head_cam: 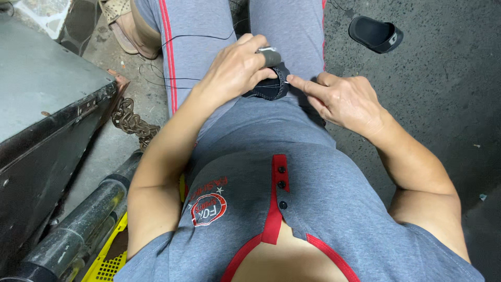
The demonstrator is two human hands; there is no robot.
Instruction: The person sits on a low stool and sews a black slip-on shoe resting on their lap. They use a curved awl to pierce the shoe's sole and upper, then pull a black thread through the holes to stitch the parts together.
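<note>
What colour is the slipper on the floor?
Black; the slipper shows best in the head view.

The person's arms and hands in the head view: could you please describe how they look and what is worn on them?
Both arms are bare from the short grey sleeves down. The left hand and right hand wear no gloves, rings, watch or bands; the fingers are uncovered.

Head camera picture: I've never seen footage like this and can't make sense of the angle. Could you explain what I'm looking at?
The camera sits on a person's head and looks straight down, so you see their grey shirt, lap and both arms. The left hand pinches a small dark piece of fabric on the lap, along with something small and grey. The right hand points its forefinger at the fabric's edge. On the concrete floor lie a black sandal and a rusty chain.
</note>
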